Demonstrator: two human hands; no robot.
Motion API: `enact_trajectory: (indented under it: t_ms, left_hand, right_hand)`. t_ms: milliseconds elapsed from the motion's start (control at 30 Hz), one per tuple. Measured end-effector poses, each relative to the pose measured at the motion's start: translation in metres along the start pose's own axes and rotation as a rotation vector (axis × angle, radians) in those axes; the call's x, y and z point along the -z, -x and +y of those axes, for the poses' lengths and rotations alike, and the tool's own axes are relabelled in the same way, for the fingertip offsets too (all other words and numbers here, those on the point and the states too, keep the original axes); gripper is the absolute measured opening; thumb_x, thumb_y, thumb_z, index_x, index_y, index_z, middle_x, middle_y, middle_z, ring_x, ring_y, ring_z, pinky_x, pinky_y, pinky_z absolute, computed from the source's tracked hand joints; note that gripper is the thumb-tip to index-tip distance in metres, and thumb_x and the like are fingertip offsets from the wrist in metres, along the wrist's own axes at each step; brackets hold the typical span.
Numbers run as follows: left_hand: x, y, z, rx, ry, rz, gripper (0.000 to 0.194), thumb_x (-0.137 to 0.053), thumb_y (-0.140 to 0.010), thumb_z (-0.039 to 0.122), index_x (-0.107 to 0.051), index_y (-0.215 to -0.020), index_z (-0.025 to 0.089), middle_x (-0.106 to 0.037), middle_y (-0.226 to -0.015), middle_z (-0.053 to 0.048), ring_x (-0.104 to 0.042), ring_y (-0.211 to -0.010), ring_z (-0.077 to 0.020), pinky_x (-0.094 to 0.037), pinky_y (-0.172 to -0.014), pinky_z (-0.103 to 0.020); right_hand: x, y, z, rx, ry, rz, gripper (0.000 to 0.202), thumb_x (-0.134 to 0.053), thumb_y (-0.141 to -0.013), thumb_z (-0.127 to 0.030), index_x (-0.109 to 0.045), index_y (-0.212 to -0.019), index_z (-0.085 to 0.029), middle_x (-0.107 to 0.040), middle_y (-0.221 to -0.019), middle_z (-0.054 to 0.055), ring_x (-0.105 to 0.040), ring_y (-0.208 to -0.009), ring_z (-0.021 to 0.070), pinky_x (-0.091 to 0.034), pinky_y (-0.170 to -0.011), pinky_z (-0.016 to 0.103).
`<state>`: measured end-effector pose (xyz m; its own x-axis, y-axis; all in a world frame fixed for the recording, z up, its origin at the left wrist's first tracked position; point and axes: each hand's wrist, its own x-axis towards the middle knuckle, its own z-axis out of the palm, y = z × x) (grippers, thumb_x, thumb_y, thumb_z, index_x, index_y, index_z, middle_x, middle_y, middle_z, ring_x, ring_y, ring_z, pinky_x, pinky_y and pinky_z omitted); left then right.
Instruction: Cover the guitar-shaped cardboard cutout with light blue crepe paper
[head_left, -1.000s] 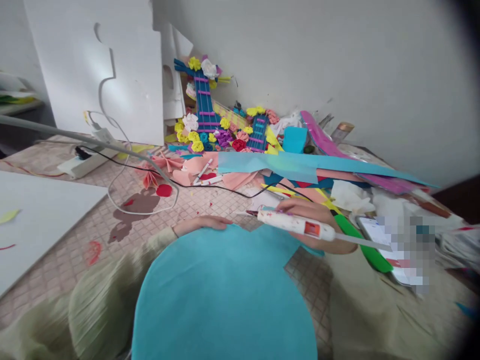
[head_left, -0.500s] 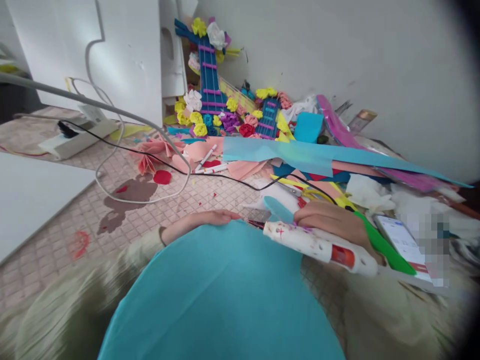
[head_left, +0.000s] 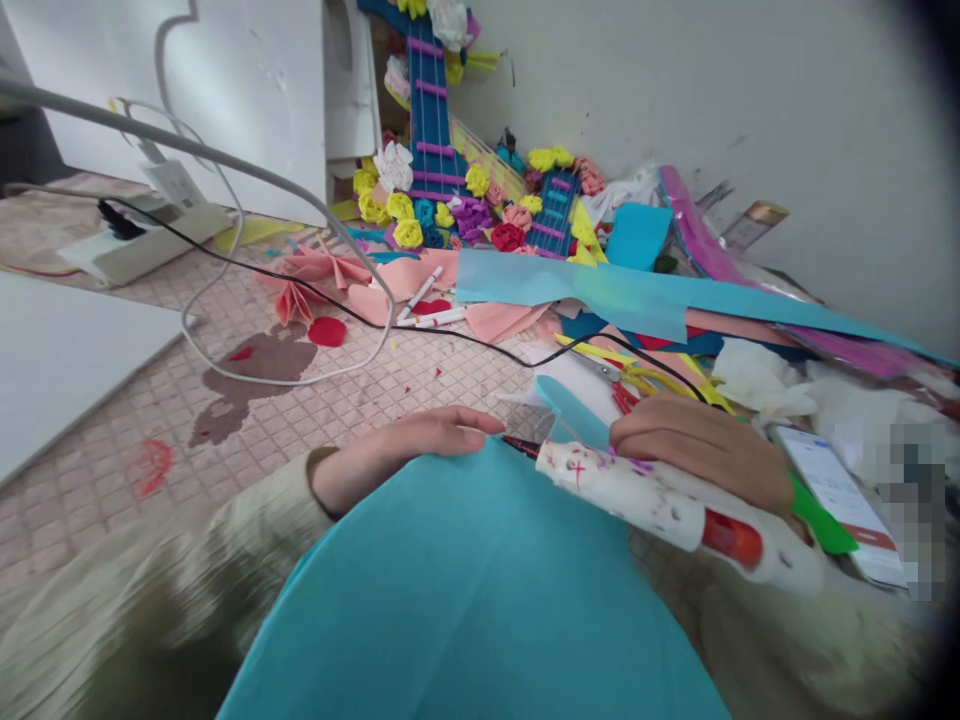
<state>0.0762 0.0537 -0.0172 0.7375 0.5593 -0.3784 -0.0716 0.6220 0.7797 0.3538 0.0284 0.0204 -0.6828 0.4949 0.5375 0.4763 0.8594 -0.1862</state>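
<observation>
A large turquoise sheet with a curved edge fills the lower middle of the view. My left hand pinches its top edge between thumb and fingers. To the right, my right hand is wrapped round a white glue gun with a red patch and glue stains. The gun's dark tip points left and meets the sheet's edge close to my left fingertips. A smaller blue piece with a rounded end stands just behind the gun, left of my right knuckles.
A white cable loops over the table on the left, near a power strip. Scissors, paper scraps and a phone lie at the right. Blue paper guitars with paper flowers stand against the wall.
The view has tilted and shifted slightly, so the background sits higher. My left thumb now shows on the sheet's edge. Both hands keep their holds.
</observation>
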Motion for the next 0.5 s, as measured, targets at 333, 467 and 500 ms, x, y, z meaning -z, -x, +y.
enact_trajectory:
  t_ms: [333, 467, 500]
  left_hand:
    - [-0.0003, 0.0015, -0.0004, 0.000, -0.020, -0.019, 0.030, -0.071, -0.067, 0.039, -0.066, -0.095, 0.029, -0.071, -0.094, 0.006, -0.060, -0.101, -0.0242, -0.041, -0.089, -0.033]
    - [-0.0070, 0.0060, -0.0001, -0.004, 0.045, -0.008, 0.028, -0.071, -0.066, 0.036, -0.066, -0.093, 0.030, -0.070, -0.093, 0.006, -0.061, -0.101, -0.0229, -0.041, -0.089, -0.032]
    - [-0.0084, 0.0068, 0.0001, -0.004, 0.052, -0.008, 0.029, -0.071, -0.066, 0.035, -0.066, -0.093, 0.029, -0.070, -0.094, 0.006, -0.060, -0.102, -0.0231, -0.041, -0.089, -0.032]
  right_hand:
    - [0.0016, 0.0007, -0.0014, -0.038, 0.033, -0.034, 0.034, -0.029, -0.095, -0.033, -0.054, -0.076, -0.020, -0.063, -0.073, 0.008, -0.057, -0.071, 0.0175, -0.044, -0.069, 0.036]
    - [0.0031, 0.0005, -0.0030, -0.060, 0.048, -0.038, 0.036, -0.029, -0.095, -0.035, -0.055, -0.075, -0.020, -0.064, -0.072, 0.008, -0.058, -0.072, 0.0176, -0.045, -0.069, 0.036]
    - [0.0031, 0.0008, -0.0026, -0.059, 0.045, -0.039, 0.036, -0.029, -0.095, -0.035, -0.055, -0.075, -0.020, -0.064, -0.072, 0.007, -0.058, -0.071, 0.0175, -0.045, -0.069, 0.036]
